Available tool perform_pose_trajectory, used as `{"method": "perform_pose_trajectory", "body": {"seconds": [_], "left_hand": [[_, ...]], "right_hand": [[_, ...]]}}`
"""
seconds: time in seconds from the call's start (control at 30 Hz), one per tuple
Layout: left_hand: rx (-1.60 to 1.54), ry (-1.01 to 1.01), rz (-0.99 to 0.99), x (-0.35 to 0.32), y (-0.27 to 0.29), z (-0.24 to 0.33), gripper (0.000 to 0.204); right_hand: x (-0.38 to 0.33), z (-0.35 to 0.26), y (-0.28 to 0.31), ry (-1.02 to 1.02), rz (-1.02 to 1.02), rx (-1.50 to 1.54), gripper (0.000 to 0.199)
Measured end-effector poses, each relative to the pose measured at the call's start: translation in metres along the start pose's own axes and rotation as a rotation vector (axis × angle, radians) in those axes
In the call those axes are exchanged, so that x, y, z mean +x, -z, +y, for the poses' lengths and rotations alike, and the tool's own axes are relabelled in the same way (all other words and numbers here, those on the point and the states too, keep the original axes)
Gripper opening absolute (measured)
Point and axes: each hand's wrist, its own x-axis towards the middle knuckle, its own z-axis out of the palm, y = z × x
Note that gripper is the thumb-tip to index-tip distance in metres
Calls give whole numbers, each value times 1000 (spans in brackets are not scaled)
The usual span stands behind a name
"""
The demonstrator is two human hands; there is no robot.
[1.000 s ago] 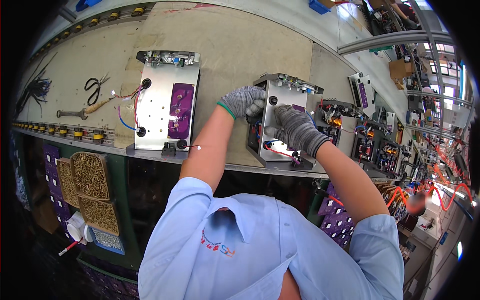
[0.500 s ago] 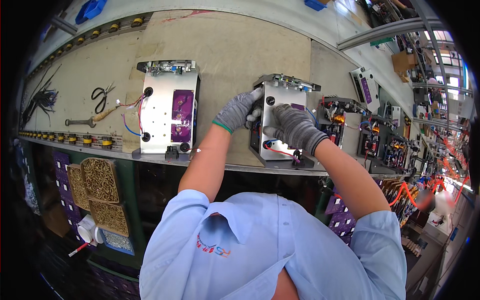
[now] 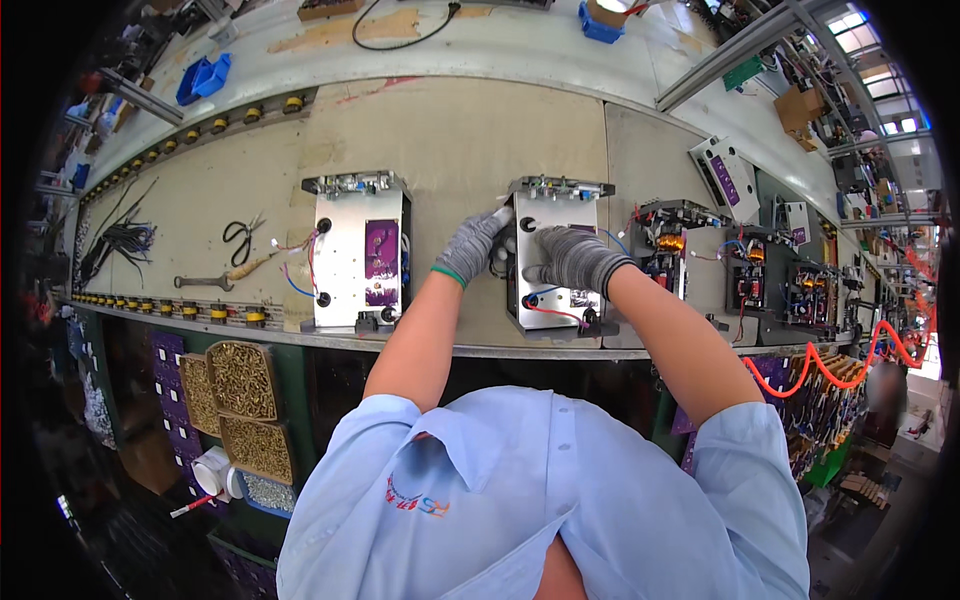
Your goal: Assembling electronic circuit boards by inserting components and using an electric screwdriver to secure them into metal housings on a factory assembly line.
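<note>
A silver metal chassis [image 3: 545,310] with a circuit board along its far end stands on the bench in front of me. My left hand [image 3: 472,250], in a grey knit glove with a green cuff, grips its left side, fingers partly hidden at the edge. Lying over the top plate is my gloved right hand [image 3: 580,262], its bent fingers and thumb pressed to the metal and covering most of a purple board. Black grommets and a red and a blue wire show on the near part. A second, similar chassis [image 3: 340,260] stands to the left, its purple board [image 3: 381,262] exposed.
Scissors [image 3: 240,238], a wrench [image 3: 203,282] and a bundle of black cable ties [image 3: 122,240] lie at the left. Bins of brass screws [image 3: 241,380] hang below the bench edge. More open units [image 3: 670,250] with coils stand at the right, near a red coiled hose [image 3: 835,380].
My view has shifted, so the bench sits lower and more of its far side shows. Both hands stay on the same chassis, with little visible change in their grip.
</note>
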Motion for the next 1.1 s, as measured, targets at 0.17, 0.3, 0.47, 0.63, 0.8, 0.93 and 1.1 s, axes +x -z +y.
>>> {"method": "perform_pose_trajectory", "body": {"seconds": [0.17, 0.3, 0.47, 0.63, 0.8, 0.93, 1.1], "left_hand": [[-236, -258, 470, -1, 2, 1, 38], [-168, -198, 483, -7, -15, 43, 39], [83, -144, 517, 29, 46, -26, 30], [114, -203, 268, 1, -13, -31, 19], [-21, -92, 385, -34, -16, -13, 15], [-153, -77, 368, -45, -11, -8, 17], [-102, -58, 286, -34, -23, -18, 15]], "right_hand": [[29, 6, 18, -245, -155, 361, 60], [31, 20, -4, -364, 72, 792, 48], [0, 16, -20, -337, 305, 1781, 31], [-24, 68, -2, -249, 505, 2058, 29], [-17, 18, 29, -425, 167, 1234, 40], [22, 8, 7, -454, 30, 1268, 42], [34, 11, -9, -411, 109, 1357, 35]]}}
